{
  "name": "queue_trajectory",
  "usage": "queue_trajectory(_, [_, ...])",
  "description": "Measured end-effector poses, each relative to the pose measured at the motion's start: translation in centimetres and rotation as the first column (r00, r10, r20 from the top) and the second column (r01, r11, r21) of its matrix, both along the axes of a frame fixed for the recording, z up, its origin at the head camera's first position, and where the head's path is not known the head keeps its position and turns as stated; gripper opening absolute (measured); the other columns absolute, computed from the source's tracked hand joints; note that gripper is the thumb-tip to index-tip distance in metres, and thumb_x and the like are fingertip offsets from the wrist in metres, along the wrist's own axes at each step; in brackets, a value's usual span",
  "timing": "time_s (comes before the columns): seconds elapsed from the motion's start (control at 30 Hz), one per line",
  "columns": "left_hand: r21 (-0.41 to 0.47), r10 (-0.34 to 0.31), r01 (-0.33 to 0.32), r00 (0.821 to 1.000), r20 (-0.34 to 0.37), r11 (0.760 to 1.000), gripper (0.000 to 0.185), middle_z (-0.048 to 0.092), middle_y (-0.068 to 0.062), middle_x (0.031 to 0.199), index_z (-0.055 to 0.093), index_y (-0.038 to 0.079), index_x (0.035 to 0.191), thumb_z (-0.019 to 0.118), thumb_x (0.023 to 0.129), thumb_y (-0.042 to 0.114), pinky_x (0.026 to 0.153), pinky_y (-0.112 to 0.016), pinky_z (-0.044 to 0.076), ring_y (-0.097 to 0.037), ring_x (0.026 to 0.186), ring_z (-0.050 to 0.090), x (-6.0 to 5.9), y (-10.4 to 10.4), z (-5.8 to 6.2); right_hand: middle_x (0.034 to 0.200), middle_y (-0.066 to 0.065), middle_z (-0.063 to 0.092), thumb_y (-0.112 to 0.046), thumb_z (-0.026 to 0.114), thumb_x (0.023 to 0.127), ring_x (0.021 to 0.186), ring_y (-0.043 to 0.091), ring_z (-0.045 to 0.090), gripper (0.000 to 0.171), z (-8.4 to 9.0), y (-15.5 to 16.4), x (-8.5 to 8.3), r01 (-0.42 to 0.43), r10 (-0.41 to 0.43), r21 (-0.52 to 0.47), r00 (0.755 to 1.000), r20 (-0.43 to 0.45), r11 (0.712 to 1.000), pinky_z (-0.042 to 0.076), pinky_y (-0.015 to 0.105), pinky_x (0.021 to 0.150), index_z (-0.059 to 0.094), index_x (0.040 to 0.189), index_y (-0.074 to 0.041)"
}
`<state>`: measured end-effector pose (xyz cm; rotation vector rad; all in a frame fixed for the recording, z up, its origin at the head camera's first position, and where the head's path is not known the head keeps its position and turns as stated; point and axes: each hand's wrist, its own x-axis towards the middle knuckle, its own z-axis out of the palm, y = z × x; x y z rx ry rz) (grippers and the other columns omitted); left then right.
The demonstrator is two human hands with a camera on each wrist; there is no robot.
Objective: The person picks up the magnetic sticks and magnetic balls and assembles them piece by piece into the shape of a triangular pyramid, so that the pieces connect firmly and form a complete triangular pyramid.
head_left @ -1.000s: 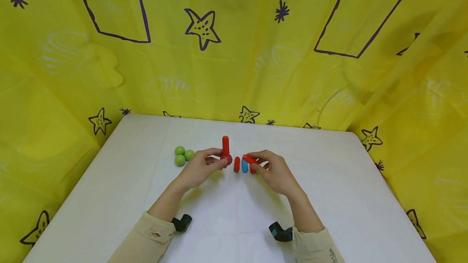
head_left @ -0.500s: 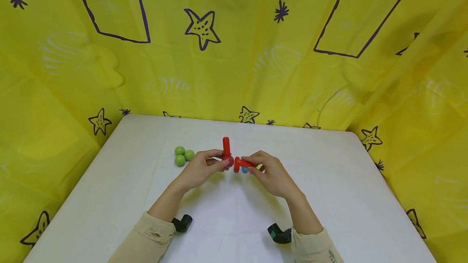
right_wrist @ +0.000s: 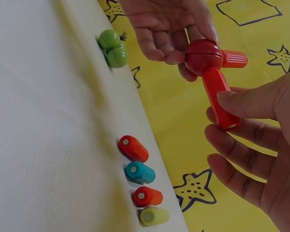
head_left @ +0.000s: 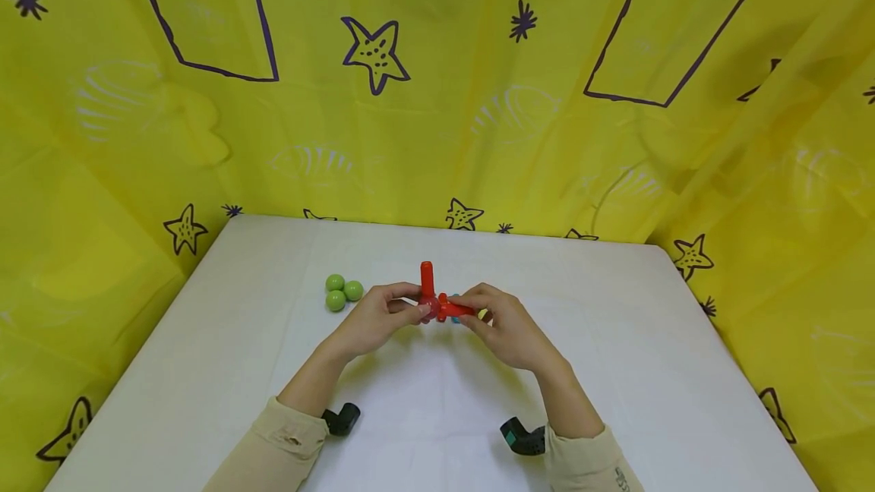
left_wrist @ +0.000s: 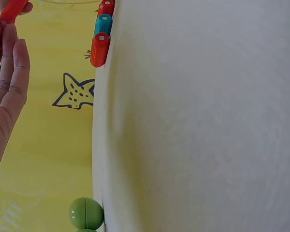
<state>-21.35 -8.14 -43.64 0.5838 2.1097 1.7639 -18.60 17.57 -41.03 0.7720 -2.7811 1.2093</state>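
My left hand (head_left: 372, 323) holds a dark red ball (right_wrist: 203, 57) between thumb and fingers, above the table. From that ball a red rod (head_left: 427, 279) stands up in the head view. A second red rod (right_wrist: 221, 99) is pinched by my right hand (head_left: 506, 329), and its end meets the ball in the right wrist view. Below the hands lie several short rods in a row: a red rod (right_wrist: 134, 148), a blue rod (right_wrist: 140, 172), another red rod (right_wrist: 148, 196) and a yellow-green rod (right_wrist: 154, 216). In the head view the hands and held pieces partly hide this row.
Three green balls (head_left: 335, 300) sit together on the white table (head_left: 273, 370), left of my left hand. A black device shows at the left wrist (head_left: 342, 419), another black device (head_left: 522, 436) at the right. Yellow patterned curtain (head_left: 437, 135) surrounds the table's back and sides.
My right hand has turned its red rod sideways and brought it left to the ball. The left hand has shifted slightly right and down with the ball and upright rod.
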Motion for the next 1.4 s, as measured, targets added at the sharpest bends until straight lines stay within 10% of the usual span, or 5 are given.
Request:
queue_trajectory(0.5, [0.004, -0.028, 0.028, 0.999, -0.025, 1.000, 0.036, 0.073, -0.013, 0.124, 0.066, 0.003, 0.129, 0.072, 0.098, 0.020, 0.093, -0.033, 0.059, -0.029, 0.106, 0.074, 0.01, -0.05, 0.10, 0.114, -0.005, 0.072, -0.018, 0.073, 0.097, 0.089, 0.013, 0.070, 0.030, 0.03, 0.26, -0.13, 0.026, -0.024, -0.168, 1.000, 0.010, 0.985, 0.056, 0.031, 0.083, 0.074, 0.127, -0.022])
queue_trajectory(0.93, [0.046, -0.049, 0.049, 0.999, 0.011, 0.998, 0.027, 0.077, -0.012, 0.111, 0.069, 0.007, 0.119, 0.076, 0.095, 0.019, 0.095, -0.049, 0.058, -0.047, 0.110, 0.070, 0.38, -0.06, 0.20, 0.114, 0.001, 0.072, -0.018, 0.070, 0.100, 0.093, 0.035, 0.069, 0.033, -0.02, 0.42, -0.16, 0.011, 0.000, -0.261, 0.999, 0.042, 0.965, 0.056, 0.030, 0.088, 0.069, 0.133, -0.019])
queue_trajectory(1.4, [0.020, -0.076, 0.076, 0.997, -0.023, 0.997, 0.032, 0.078, -0.005, 0.105, 0.074, 0.014, 0.117, 0.084, 0.088, 0.024, 0.081, -0.029, 0.058, -0.029, 0.097, 0.074, 0.42, 0.22, -0.07, 0.105, 0.007, 0.071, -0.018, 0.068, 0.101, 0.086, 0.041, 0.066, 0.036, 0.43, 0.01, 0.16, 0.032, 0.003, -0.316, 0.994, 0.111, 0.948, 0.056, 0.028, 0.076, 0.066, 0.136, -0.018])
